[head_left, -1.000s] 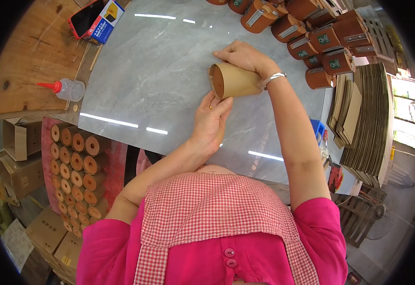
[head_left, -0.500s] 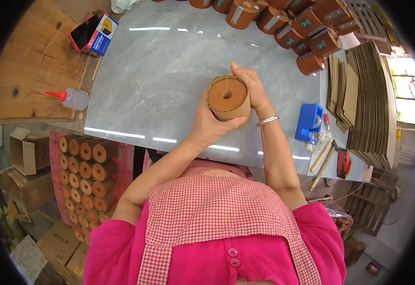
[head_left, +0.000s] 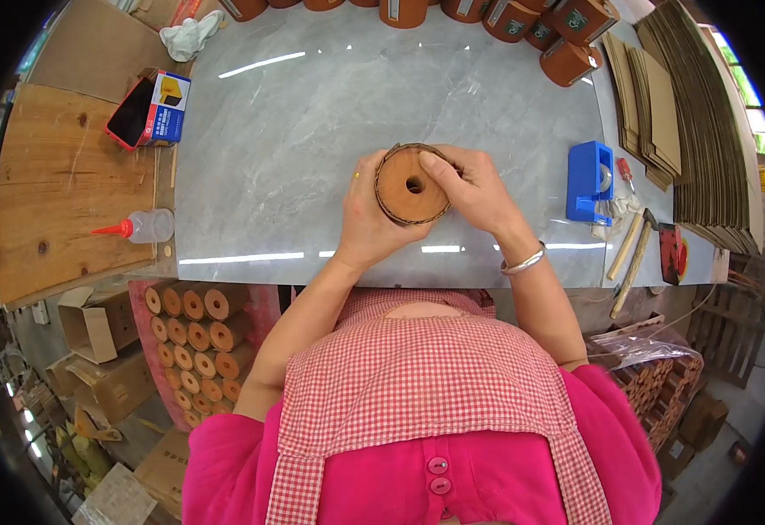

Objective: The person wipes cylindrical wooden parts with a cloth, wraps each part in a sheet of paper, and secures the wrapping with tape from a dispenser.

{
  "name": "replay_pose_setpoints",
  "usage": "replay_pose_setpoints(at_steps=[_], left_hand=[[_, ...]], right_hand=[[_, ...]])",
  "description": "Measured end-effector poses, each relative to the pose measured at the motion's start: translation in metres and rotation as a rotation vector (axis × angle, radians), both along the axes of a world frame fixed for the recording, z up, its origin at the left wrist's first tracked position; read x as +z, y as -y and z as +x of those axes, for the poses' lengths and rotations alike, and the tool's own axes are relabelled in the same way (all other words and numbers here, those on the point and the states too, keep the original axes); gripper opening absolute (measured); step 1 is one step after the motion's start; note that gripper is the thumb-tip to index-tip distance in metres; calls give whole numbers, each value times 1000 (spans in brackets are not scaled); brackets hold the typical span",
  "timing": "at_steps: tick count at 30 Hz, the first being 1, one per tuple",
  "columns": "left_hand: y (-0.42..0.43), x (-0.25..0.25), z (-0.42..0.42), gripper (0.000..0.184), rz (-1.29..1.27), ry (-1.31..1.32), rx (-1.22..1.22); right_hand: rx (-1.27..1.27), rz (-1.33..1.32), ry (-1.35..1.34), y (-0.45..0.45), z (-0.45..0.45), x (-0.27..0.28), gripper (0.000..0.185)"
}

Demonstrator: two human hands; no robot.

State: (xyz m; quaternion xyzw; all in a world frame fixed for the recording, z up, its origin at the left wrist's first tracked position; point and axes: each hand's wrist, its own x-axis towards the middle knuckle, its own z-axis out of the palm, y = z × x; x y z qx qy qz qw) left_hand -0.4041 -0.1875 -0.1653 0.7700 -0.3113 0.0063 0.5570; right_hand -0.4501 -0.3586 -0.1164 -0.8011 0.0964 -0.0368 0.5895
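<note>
Grey marbled tabletop (head_left: pixel 269 149) across the middle, stacked cardboard sheets (head_left: pixel 715 131) along the right end, brown barrel-shaped containers (head_left: pixel 403 11) lined up at the far edge. Down at lower left, rows of round rolls (head_left: pixel 200 342) with holes in the ends, on red sheeting (head_left: pixel 265 306).

Then the busy bit: left hand (head_left: pixel 365 217) cupped round the left and near sides of a drilled cylinder (head_left: pixel 397 185), right hand (head_left: pixel 480 188) clasping the right side, thumb (head_left: pixel 440 170) laid on the end face. So, held by both, over the near half of the tabletop. Can't tell whether resting on it or lifted. Could slip or twist loose, probably from uneven pressure between the two palms.

Smaller stuff: blue tape dispenser (head_left: pixel 582 185) off to the right, red-tipped squeeze bottle (head_left: pixel 150 226) by the left edge. Possible knock and leak there, from a careless elbow. Smallest of all: thin rim (head_left: pixel 388 212) and centre hole (head_left: pixel 415 185). Biggest worry tbh: dented rim from over-squeezing.
</note>
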Motion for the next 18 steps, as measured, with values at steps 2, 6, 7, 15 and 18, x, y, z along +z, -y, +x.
replay_pose_setpoints(at_steps=[2,6,7,15,18], left_hand=[[-3,2,1,87,8,-56,-33],[-6,5,4,86,0,-40,-85],[-8,3,3,85,21,-31,-71],[-11,12,10,83,38,-221,-159],[-14,16,9,82,64,-201,-170]], right_hand=[[15,-47,-31,3,2,-1,41],[-17,-92,43,-7,0,7,40],[-39,-75,43,-10,-2,4,40],[46,-166,-19,-3,1,6,45],[78,-108,-83,-3,-7,16,51]])
